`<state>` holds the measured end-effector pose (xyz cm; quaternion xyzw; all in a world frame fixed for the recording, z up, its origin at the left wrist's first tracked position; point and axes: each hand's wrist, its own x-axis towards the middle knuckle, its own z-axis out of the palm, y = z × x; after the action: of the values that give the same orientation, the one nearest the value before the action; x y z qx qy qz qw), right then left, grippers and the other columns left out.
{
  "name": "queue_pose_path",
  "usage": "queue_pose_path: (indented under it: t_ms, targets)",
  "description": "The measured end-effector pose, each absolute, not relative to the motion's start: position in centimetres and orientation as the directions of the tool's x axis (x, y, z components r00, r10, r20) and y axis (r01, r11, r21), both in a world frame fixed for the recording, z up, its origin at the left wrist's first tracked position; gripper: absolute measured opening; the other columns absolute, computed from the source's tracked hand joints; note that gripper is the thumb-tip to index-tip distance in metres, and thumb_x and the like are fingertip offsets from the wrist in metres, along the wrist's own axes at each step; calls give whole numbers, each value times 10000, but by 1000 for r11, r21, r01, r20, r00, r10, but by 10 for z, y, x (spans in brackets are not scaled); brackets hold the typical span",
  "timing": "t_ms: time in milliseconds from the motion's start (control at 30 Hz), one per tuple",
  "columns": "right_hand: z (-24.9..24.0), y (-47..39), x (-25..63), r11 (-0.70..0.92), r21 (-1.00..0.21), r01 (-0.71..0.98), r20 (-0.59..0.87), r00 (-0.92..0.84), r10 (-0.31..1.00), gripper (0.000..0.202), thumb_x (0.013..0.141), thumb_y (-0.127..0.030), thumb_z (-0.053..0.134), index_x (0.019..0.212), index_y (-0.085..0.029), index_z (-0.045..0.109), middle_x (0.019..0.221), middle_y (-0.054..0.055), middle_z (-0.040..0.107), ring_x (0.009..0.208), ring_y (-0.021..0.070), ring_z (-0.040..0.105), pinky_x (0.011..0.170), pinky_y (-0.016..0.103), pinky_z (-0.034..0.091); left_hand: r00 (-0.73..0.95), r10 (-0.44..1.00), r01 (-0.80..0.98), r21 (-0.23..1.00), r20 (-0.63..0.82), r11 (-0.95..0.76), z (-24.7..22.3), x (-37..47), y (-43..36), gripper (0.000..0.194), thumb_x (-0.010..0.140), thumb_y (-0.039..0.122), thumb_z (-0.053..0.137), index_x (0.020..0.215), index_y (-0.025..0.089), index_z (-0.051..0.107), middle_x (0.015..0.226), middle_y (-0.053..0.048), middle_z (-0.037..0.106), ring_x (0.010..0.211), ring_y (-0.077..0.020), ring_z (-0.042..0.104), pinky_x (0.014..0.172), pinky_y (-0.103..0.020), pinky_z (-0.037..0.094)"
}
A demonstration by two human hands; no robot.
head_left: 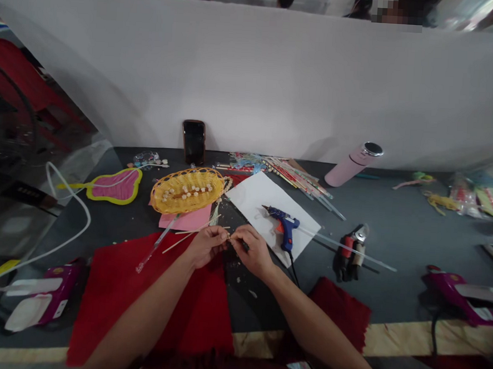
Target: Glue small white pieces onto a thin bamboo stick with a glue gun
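My left hand (209, 245) and my right hand (251, 250) meet over the table, fingertips pinched together on a tiny pale piece (228, 237) too small to name. Just beyond them a yellow woven basket (157, 200) holds several small whitish beads or flowers. Thin wooden sticks (185, 235) lie beside my left hand, partly on a pink paper (168, 221). To the right of my right hand, a blue hot glue gun (287, 227) with a clear glue stick in its back rests on a white sheet (254, 195).
Red cloth (106, 287) lies under my left forearm. Pliers (353, 252), a pink bottle (348, 167) and a bundle of sticks (301, 179) stand or lie to the right and back. A phone (194, 142) leans on the white partition (252, 84). Purple devices (58, 290) sit at both sides.
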<state>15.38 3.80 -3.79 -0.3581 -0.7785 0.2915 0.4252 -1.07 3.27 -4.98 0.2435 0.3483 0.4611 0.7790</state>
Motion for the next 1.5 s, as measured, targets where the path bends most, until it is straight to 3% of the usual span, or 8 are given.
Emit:
queue_pose_path:
  t_ms: [100, 167, 267, 533, 667, 1033, 1233, 1500]
  targets:
    - [-38, 39, 155, 542, -780, 313, 434, -354, 828, 89, 831, -231, 556, 909, -200, 584, 871, 59, 574, 804, 161, 547, 692, 294, 488, 343, 882, -551, 692, -322, 467, -50, -12, 33, 211, 637, 251, 751, 642, 111, 593, 616, -2, 585, 546, -75, 524, 562, -204, 410]
    - [-36, 39, 155, 522, -796, 307, 425, -331, 843, 210, 800, -259, 608, 997, -195, 574, 910, 71, 567, 782, 162, 546, 651, 289, 494, 359, 875, -548, 685, -326, 480, -50, -12, 33, 218, 638, 254, 750, 639, 110, 586, 608, -3, 580, 546, -76, 525, 567, -207, 416]
    - [-33, 39, 155, 534, -797, 282, 424, -368, 827, 294, 793, -261, 621, 1076, -201, 564, 934, 74, 576, 843, 173, 554, 708, 307, 500, 376, 866, -542, 680, -329, 494, -50, -12, 33, 218, 638, 246, 751, 636, 110, 581, 618, -6, 584, 549, -75, 528, 576, -210, 421]
    - [-35, 37, 153, 532, -800, 277, 425, -364, 829, 160, 828, -230, 569, 982, -199, 599, 865, 63, 604, 831, 169, 570, 723, 310, 497, 359, 872, -532, 695, -333, 484, -49, -9, 33, 246, 635, 291, 751, 631, 106, 590, 575, -6, 572, 520, -72, 516, 541, -197, 402]
    - [-36, 38, 154, 543, -784, 301, 442, -345, 828, 152, 824, -220, 561, 970, -210, 603, 856, 58, 606, 823, 168, 573, 709, 305, 500, 349, 876, -518, 710, -333, 476, -49, -9, 33, 204, 624, 237, 760, 703, 105, 626, 625, -6, 594, 536, -70, 522, 558, -201, 409]
    - [-43, 38, 154, 561, -765, 315, 427, -405, 809, 188, 839, -200, 535, 1009, -220, 613, 874, 56, 595, 820, 156, 570, 715, 295, 502, 322, 882, -471, 750, -344, 464, -45, -9, 31, 171, 614, 206, 761, 636, 102, 626, 606, -10, 596, 563, -83, 536, 593, -223, 420]
    - [-42, 49, 173, 501, -778, 379, 369, -370, 853, 350, 806, -241, 596, 1153, -239, 548, 992, 70, 586, 772, 160, 564, 699, 320, 508, 289, 896, -602, 664, -337, 444, -38, -12, 35, 158, 643, 214, 736, 672, 101, 629, 677, -33, 616, 546, -65, 511, 568, -218, 444]
    - [-26, 70, 217, 430, -706, 563, 393, -195, 899, 163, 870, -238, 483, 979, -217, 602, 907, 59, 619, 816, 185, 578, 706, 317, 472, 280, 914, -713, 575, -293, 402, -46, -17, 38, 99, 698, 169, 687, 702, 106, 610, 739, -42, 603, 578, -54, 481, 585, -218, 440]
